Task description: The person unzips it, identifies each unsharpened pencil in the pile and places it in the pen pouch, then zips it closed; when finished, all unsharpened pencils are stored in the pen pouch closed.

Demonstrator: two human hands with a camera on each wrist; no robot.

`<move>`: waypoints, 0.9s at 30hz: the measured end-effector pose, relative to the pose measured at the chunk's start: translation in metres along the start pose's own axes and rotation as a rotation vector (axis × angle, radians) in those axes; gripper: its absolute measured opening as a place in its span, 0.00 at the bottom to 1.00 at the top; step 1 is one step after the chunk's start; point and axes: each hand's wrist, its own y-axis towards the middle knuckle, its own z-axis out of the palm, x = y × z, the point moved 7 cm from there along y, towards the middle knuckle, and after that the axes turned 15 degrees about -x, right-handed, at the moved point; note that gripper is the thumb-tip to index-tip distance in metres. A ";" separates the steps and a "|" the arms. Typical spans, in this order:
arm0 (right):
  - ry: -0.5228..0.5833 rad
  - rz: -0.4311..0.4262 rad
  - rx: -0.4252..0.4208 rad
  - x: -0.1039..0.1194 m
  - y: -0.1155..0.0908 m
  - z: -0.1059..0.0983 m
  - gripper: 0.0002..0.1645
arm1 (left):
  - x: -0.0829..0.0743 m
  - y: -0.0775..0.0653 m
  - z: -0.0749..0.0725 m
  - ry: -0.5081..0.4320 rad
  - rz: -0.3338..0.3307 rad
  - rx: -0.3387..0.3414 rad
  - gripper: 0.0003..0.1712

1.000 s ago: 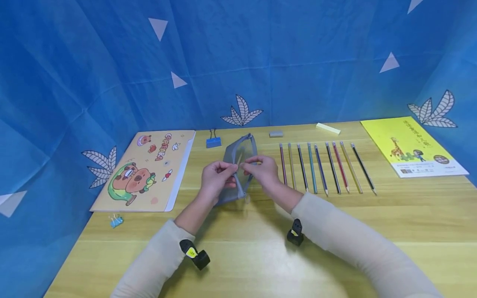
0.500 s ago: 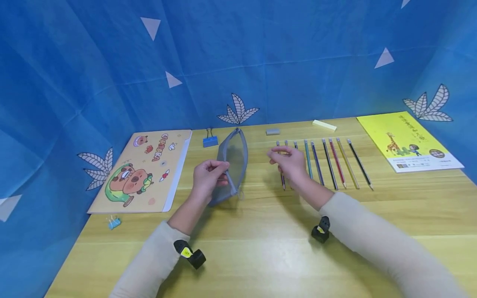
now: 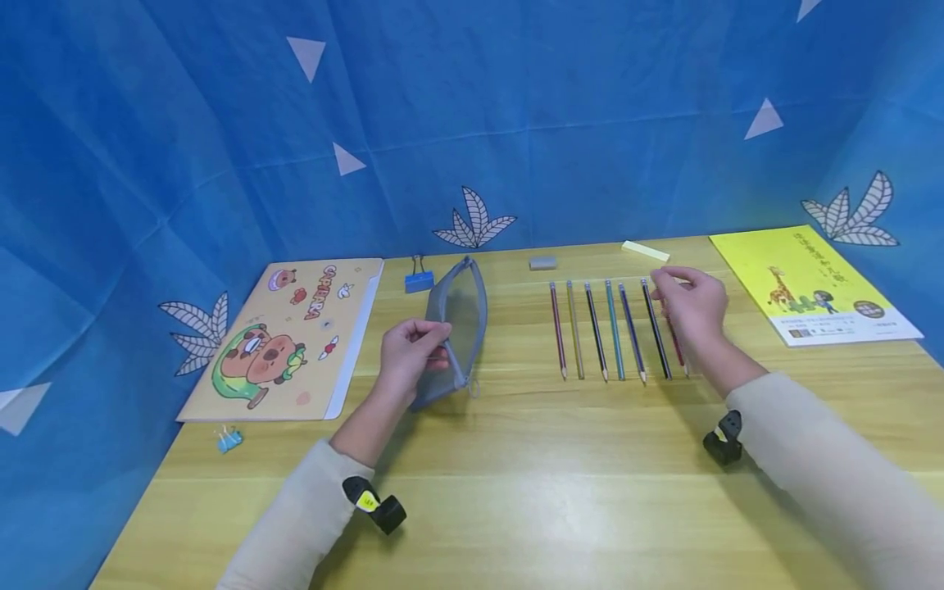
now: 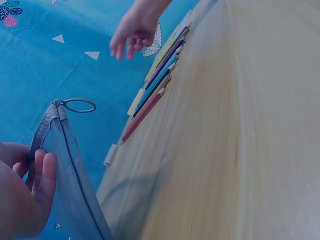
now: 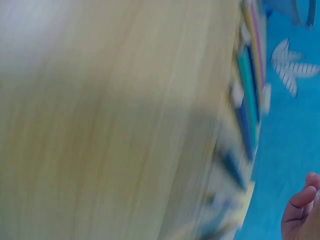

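My left hand (image 3: 411, 354) pinches one edge of a grey mesh zipper pouch (image 3: 438, 387), which stands with its mouth parted. A ring pull (image 4: 80, 105) hangs from the zipper end in the left wrist view. To the right lies a row of several pencils, among them a teal pencil (image 3: 615, 332). Over the right end of that row is my right hand (image 3: 693, 307), its fingers loosely bent around nothing that I can see. It covers part of a red pencil (image 3: 677, 348) and hides the pencils beyond. In the right wrist view the pencils are blurred.
A capybara folder (image 3: 288, 352) lies left, a yellow book (image 3: 811, 274) right. Along the back are a blue binder clip (image 3: 419, 282), a grey eraser (image 3: 542, 263) and a pale yellow bar (image 3: 646, 251). A small light-blue clip (image 3: 229, 440) sits front left.
My right hand has left the pouch's rim and swept right across the pencils to the row's far end. The pouch's mouth shows wider; my left hand keeps its hold.
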 end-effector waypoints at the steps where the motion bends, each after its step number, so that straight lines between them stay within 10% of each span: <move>1: -0.032 -0.014 -0.012 -0.002 0.004 -0.006 0.28 | 0.000 0.000 0.000 0.003 -0.001 -0.001 0.24; 14: -0.643 -0.211 0.130 -0.011 0.006 -0.036 0.33 | -0.002 0.000 -0.004 0.007 -0.009 -0.001 0.25; 27: -0.748 -0.229 0.201 -0.023 0.003 -0.036 0.29 | -0.003 -0.003 -0.003 0.001 -0.033 -0.003 0.23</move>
